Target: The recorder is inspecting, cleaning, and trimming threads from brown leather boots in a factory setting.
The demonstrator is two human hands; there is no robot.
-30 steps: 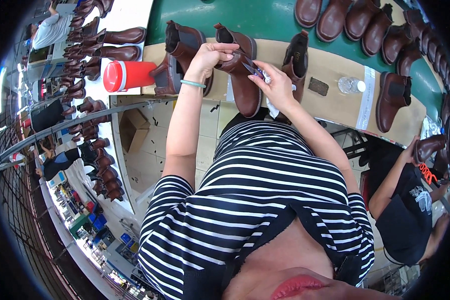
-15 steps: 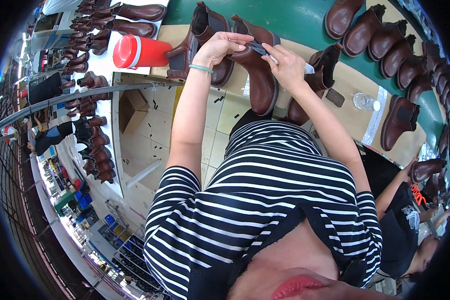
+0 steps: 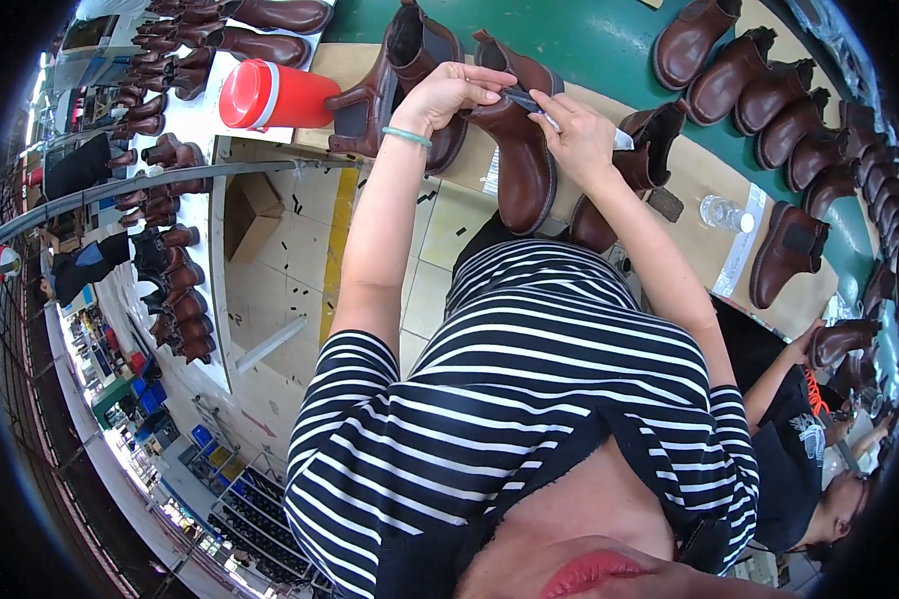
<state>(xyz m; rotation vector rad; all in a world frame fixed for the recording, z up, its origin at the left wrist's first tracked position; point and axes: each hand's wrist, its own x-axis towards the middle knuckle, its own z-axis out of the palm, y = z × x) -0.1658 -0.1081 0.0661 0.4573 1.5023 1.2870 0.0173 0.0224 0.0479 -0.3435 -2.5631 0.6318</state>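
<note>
A brown ankle boot [image 3: 525, 182] hangs toe-down over the near edge of the workbench, in front of my body. My left hand [image 3: 451, 96] is closed at the boot's upper end, thumb and fingers pinched at its edge. A green bangle circles that wrist. My right hand [image 3: 577, 138] grips a slim tool [image 3: 521, 98] with a grey, blade-like tip, which meets the boot's edge beside my left fingertips. A white end behind the right hand seems to belong to it. Other brown boots [image 3: 425, 50] stand close to my left hand, and one boot [image 3: 651, 150] stands right of my right hand.
A red jug [image 3: 300, 95] stands at the left on the bench. To the right are a dark block [image 3: 665, 206], a clear bottle [image 3: 721, 214] and a single boot [image 3: 787, 255]. Rows of boots line the far right. A co-worker's hand [image 3: 807, 344] holds a boot at lower right.
My hands keep nearly the same place at the boot's upper edge. The tool's tip has shifted slightly, and the view has turned a little.
</note>
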